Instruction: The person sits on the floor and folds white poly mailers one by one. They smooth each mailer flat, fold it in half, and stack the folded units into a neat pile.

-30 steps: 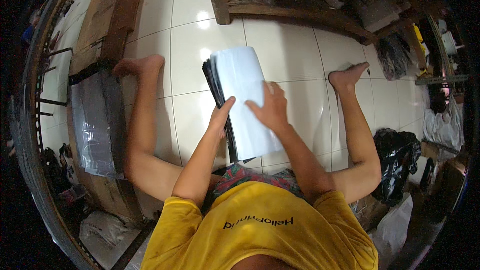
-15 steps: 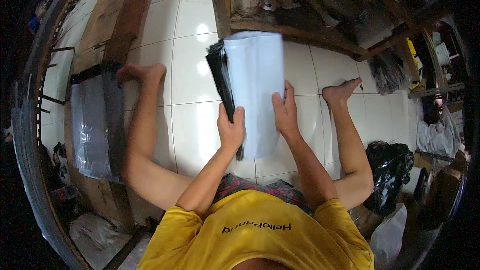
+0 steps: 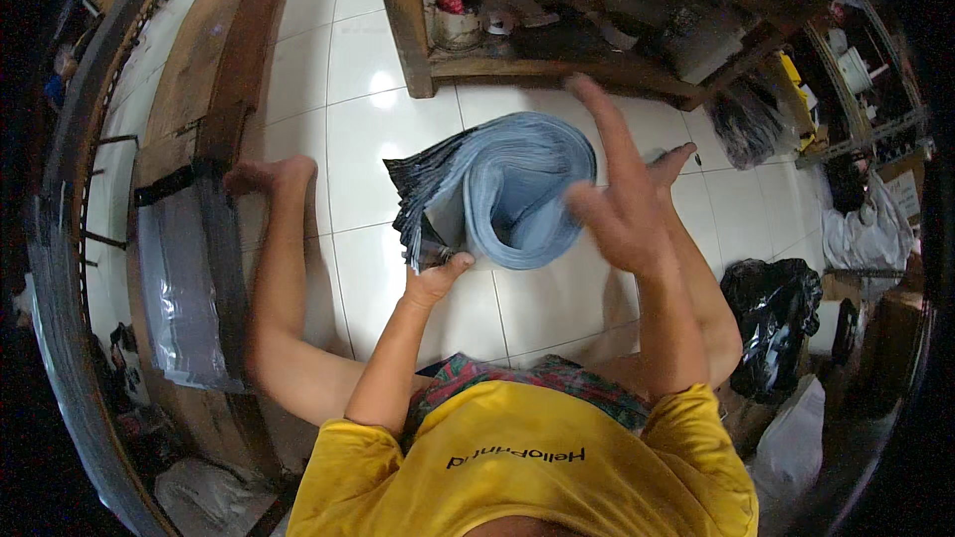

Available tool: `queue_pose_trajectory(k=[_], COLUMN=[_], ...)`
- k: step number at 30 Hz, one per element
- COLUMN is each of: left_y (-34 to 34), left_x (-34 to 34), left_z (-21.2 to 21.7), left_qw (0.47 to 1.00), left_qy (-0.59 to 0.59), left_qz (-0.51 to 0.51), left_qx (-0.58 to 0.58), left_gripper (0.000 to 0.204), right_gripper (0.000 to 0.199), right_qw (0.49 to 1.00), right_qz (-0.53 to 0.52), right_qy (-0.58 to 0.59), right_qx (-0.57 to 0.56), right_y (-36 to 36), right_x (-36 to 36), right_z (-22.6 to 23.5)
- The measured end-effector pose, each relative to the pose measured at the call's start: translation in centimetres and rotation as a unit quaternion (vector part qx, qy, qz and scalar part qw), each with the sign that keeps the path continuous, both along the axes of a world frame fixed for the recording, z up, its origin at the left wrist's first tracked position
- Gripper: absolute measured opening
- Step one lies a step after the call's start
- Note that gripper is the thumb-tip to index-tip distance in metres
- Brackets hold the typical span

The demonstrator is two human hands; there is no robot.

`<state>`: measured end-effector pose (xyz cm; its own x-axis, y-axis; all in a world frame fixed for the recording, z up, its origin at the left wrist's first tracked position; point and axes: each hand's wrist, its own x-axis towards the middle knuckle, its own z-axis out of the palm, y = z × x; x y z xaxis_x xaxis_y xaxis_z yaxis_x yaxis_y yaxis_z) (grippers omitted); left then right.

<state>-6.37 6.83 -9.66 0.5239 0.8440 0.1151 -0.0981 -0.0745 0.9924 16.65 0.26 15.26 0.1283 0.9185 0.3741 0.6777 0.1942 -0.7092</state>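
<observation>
Mid-roll, seemingly: stack of grey plastic mailer bags [image 3: 517, 194] curled into a loop above the white tiled floor [image 3: 378, 129], pinched at its near edge by left hand [image 3: 438, 276]; right hand [image 3: 617, 204] open beside the stack, gripping nothing. Probably needed next: right hand closing on the curl.

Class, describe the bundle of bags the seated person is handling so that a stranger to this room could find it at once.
Start at the white tiled floor between the person's outstretched legs. There the left hand pinches a thick stack of grey plastic bags, curled over into a roll, with the right hand open beside it. Unlike the crumpled black bag nearby, it is pale, smooth and layered with dark edges.
</observation>
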Motion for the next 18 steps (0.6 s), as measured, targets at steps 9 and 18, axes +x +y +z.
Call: queue_pose_trajectory(k=[9,18], left_y=[1.8,0.8], left_x=[-0.1,0.5], left_z=[-3.0,0.7], left_qw=[0.992,0.997], left_qy=[0.077,0.013], left_qz=[-0.102,-0.067], left_qx=[-0.018,-0.017], left_gripper=[0.048,0.042], right_gripper=[0.092,0.096], right_qw=[0.950,0.941], right_qz=[0.076,0.071], right_qy=[-0.300,-0.331], right_qx=[0.050,-0.029], right_y=[4.1,3.1], right_x=[-7.2,-5.2], right_z=[1.6,2.5])
